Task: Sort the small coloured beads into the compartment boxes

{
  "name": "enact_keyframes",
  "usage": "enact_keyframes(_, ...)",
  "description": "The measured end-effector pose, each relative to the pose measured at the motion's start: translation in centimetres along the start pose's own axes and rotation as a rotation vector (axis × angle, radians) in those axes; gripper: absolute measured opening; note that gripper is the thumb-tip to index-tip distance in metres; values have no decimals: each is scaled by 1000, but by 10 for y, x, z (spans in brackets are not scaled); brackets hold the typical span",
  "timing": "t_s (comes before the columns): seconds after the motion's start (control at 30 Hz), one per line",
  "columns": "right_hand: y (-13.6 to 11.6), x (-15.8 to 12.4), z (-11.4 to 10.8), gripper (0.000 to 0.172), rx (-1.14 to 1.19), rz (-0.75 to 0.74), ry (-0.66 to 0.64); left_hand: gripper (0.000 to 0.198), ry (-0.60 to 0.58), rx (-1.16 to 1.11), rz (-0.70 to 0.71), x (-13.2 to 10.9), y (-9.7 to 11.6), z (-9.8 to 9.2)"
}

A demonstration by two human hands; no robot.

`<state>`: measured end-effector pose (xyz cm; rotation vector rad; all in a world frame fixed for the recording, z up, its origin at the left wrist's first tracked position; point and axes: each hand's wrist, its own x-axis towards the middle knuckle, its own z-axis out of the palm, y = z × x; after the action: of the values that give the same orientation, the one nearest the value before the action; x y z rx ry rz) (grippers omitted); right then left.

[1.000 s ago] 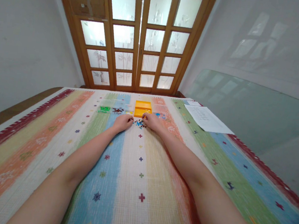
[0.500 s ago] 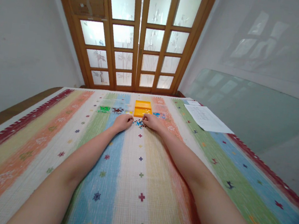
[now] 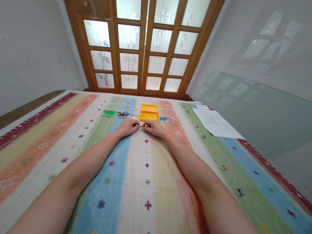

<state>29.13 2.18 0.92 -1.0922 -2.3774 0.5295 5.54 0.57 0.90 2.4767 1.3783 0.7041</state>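
Observation:
My left hand (image 3: pixel 127 127) rests on the cloth with its fingers pinched together; anything between them is too small to make out. Close to its right, my right hand (image 3: pixel 153 128) is also closed, its fingertips over a pile of small blue and dark pieces (image 3: pixel 141 127), mostly hidden by the hand. Behind the hands is an open orange box (image 3: pixel 150 109) with pale pieces in its near part. To its left, clear compartments hold green pieces (image 3: pixel 110 113), dark red pieces (image 3: pixel 123 115) and yellow pieces (image 3: pixel 134 116). Blue pieces (image 3: pixel 163 119) lie in a clear box on the right.
A striped, patterned cloth (image 3: pixel 132 190) covers the table. White printed sheets (image 3: pixel 214 123) lie at the back right. A glass panel (image 3: pixel 259 110) is along the right wall, and wooden doors (image 3: pixel 147 36) with glass panes stand beyond the table.
My right hand has moved left, closer to my left hand, and now covers most of the small pieces. My left hand has barely moved.

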Motion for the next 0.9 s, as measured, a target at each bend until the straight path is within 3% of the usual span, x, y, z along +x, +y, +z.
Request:
enact_keyframes(0.27,18,3,-11,18,-101,176,210,24,-83,-16,117,-2,9,-1)
enact_keyframes(0.57,17,1,-10,18,-126,168,202,20,-91,42,164,-1,17,0)
enact_keyframes(0.9,14,-2,-16,19,-151,193,130,21,-53,80,113,0,13,3)
